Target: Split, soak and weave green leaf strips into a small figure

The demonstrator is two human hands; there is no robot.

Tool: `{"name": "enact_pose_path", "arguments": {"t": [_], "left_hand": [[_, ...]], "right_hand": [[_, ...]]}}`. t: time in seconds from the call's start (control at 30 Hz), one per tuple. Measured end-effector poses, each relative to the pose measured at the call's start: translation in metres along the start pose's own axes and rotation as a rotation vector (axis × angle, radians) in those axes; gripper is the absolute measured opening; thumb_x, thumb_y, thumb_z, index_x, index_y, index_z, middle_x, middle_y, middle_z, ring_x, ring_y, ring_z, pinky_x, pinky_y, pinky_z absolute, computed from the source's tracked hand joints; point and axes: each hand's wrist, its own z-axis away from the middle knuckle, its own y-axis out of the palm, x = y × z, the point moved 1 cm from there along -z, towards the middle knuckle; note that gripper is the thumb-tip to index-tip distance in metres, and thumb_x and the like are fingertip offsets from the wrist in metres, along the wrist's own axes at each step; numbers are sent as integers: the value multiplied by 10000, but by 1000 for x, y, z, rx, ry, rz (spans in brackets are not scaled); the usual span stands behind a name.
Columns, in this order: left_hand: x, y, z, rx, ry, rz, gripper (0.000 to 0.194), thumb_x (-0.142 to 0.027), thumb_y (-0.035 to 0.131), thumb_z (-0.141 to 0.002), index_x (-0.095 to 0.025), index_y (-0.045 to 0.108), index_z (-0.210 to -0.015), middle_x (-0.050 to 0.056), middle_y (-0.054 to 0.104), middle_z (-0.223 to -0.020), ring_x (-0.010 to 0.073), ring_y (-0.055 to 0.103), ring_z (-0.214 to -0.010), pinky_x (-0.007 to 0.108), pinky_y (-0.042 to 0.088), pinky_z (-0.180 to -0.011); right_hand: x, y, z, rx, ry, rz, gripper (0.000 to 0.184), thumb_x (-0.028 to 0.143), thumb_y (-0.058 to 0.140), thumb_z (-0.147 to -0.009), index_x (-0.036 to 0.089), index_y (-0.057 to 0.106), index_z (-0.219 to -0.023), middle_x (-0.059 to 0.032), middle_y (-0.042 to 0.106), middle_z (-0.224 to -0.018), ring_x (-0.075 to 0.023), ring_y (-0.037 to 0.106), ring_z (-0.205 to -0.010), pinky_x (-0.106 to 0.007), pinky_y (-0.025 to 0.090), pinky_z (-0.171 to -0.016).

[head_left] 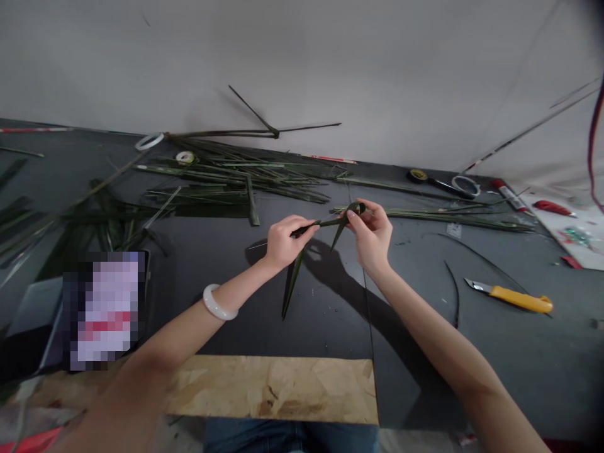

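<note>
A green palm-like leaf strip (333,223) stretches between my two hands above the dark tabletop. My left hand (289,239) pinches its left part, fingers closed, and a long pointed leaf end (294,283) hangs beneath. A thin wire or stem juts out left of that hand. My right hand (371,231) grips the other part, where the leaf curls into a small loop (357,207) at the fingertips, with a short pointed tip hanging down. Exactly how the strip is folded inside my fingers is hidden.
Bundles of green leaf strips (226,165) lie along the back. A yellow utility knife (521,299) with bare blade rests at right, near a magnifying glass (465,185) and black tape roll (417,175). A blurred-out screen (111,308) stands left. A wooden board (283,387) lines the front.
</note>
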Motion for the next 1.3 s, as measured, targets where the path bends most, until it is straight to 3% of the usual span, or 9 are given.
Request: {"name": "enact_pose_path", "arguments": {"t": [0.17, 0.37, 0.47, 0.7, 0.8, 0.9, 1.1, 1.3], "left_hand": [[0, 0, -1, -7, 29, -7, 139, -272, 650, -827, -152, 720, -831, 64, 721, -772, 133, 655, -664, 231, 504, -574], [-3, 0, -1, 10, 44, 30, 137, -266, 659, -819, -142, 717, -822, 65, 716, -749, 120, 633, -608, 222, 488, -534], [-4, -1, -2, 14, 42, 44, 127, -254, 663, -814, -138, 714, -812, 65, 716, -747, 116, 628, -598, 218, 485, -524], [-4, 0, -1, 12, 25, 31, 131, -262, 648, -827, -151, 716, -830, 61, 717, -763, 124, 640, -634, 226, 490, -547], [-3, 0, -1, 1, 20, 33, 113, -244, 648, -826, -153, 715, -822, 62, 723, -779, 138, 659, -690, 237, 507, -603], [-3, 0, -1, 2, 22, 41, 111, -246, 650, -825, -157, 715, -815, 60, 726, -783, 141, 665, -703, 241, 511, -622], [-4, -1, -2, 32, -4, 79, 107, -234, 646, -827, -153, 716, -817, 55, 723, -775, 136, 663, -690, 235, 508, -614], [-5, -2, -2, 51, -28, 92, 113, -237, 646, -827, -148, 714, -816, 62, 722, -780, 143, 666, -703, 244, 509, -624]], "right_hand": [[2, 1, 1, 34, 30, -79, 381, 320, 683, -779, 277, 547, -1132, 26, 659, -773, -168, 697, -809, -299, 557, -712], [3, 1, -1, 11, 121, -162, 219, 371, 653, -799, 279, 594, -989, 8, 693, -850, -166, 689, -837, -297, 543, -713], [1, 1, -2, 43, 185, -135, 262, 447, 585, -831, 275, 616, -1028, -24, 696, -906, -175, 683, -855, -315, 537, -738], [4, 5, 3, 306, 251, -115, 498, 611, 409, -846, 257, 614, -1131, -77, 651, -1070, -229, 604, -1060, -356, 522, -818], [0, 4, 4, 409, 238, -111, 491, 467, 644, -740, 261, 604, -1183, -52, 623, -1101, -205, 596, -985, -347, 514, -835], [-7, 3, 3, 429, 227, -80, 486, 308, 728, -694, 267, 615, -1165, -11, 619, -998, -148, 584, -869, -321, 499, -840], [-11, 3, 0, 366, 332, -150, 349, 253, 749, -671, 254, 639, -1002, 23, 629, -797, -101, 548, -690, -255, 478, -669], [-11, 1, 0, 399, 431, -175, 196, 279, 779, -641, 225, 676, -799, 17, 620, -713, -89, 495, -599, -239, 426, -578]]}}
